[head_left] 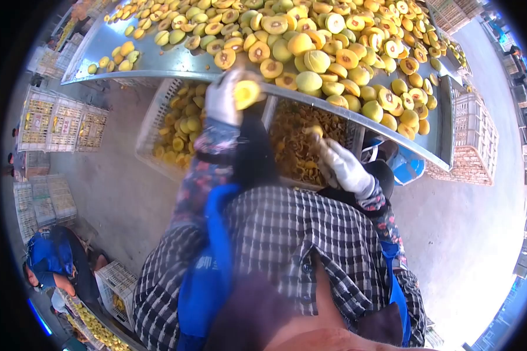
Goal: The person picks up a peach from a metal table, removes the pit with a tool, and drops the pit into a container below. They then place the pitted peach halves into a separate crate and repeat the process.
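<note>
Head view, as I watched remotely: a long steel worktop (129, 55) crossed the top, heaped with fruit halves (310, 55). Two crates (158, 134) stood below its near edge. The gloved left hand (222, 99) gripped one yellow fruit (246, 93) at that edge. The right hand (345, 169) had its fingers closed on a small piece (315, 132), too blurred to identify. I judged working over the crates safest. The edge sat close, and open floor (480, 234) lay right.

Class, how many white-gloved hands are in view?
2. The left hand holds a fruit half at the table's edge; the right hand is lower, over a crate. Others may be hidden.
</note>
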`<state>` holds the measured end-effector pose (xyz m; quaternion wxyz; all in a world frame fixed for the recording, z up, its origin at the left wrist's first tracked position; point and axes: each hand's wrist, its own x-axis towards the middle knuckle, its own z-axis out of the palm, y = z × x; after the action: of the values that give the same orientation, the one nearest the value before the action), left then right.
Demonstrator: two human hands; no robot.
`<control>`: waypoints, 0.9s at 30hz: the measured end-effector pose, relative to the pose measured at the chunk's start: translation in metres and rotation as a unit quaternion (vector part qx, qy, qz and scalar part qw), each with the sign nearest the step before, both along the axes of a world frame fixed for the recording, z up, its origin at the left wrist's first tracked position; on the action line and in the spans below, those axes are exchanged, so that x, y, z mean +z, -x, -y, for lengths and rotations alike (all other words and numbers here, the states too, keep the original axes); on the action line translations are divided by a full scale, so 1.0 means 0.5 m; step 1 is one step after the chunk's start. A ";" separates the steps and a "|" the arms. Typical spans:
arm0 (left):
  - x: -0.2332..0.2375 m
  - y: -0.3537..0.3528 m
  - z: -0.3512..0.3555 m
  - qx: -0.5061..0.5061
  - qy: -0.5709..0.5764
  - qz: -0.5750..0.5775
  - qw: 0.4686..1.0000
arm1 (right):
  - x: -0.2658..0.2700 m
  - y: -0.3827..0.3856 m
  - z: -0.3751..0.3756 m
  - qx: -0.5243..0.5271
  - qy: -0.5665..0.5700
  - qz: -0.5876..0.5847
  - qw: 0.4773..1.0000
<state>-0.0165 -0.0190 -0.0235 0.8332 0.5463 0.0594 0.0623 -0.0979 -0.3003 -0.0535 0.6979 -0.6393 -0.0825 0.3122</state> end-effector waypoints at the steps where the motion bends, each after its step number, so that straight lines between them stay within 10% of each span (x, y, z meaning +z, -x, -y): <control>1: -0.018 -0.009 -0.057 0.063 -0.165 0.072 0.982 | -0.039 0.011 0.015 0.024 0.078 0.112 0.990; 5: -0.099 -0.058 -0.198 0.065 -0.499 -0.033 0.863 | -0.126 0.047 0.038 0.025 0.311 0.296 0.903; 8: -0.078 -0.108 -0.133 0.007 -0.493 0.019 0.870 | -0.126 0.046 0.023 -0.008 0.339 0.315 0.886; 13: -0.010 -0.190 0.015 -0.124 -0.730 -0.126 0.660 | -0.121 0.039 0.016 0.016 0.371 0.322 0.871; 19: -0.077 -0.235 0.035 -0.106 -0.708 -0.054 0.696 | -0.101 0.047 0.017 -0.045 0.316 0.356 0.878; 22: -0.113 -0.232 0.027 -0.064 -0.514 -0.010 0.855 | -0.052 0.031 0.008 -0.095 0.270 0.302 0.909; 24: -0.100 -0.211 0.042 -0.079 -0.185 0.029 0.979 | -0.013 0.011 -0.003 -0.111 0.226 0.277 0.927; 27: -0.016 -0.116 0.061 -0.224 0.263 -0.040 0.938 | 0.016 -0.016 -0.029 -0.138 0.129 0.280 0.941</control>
<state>0.0415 -0.0492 -0.0316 0.9362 0.3093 -0.0170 -0.1660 -0.0901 -0.2859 -0.0457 0.5945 -0.7905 -0.1446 0.0289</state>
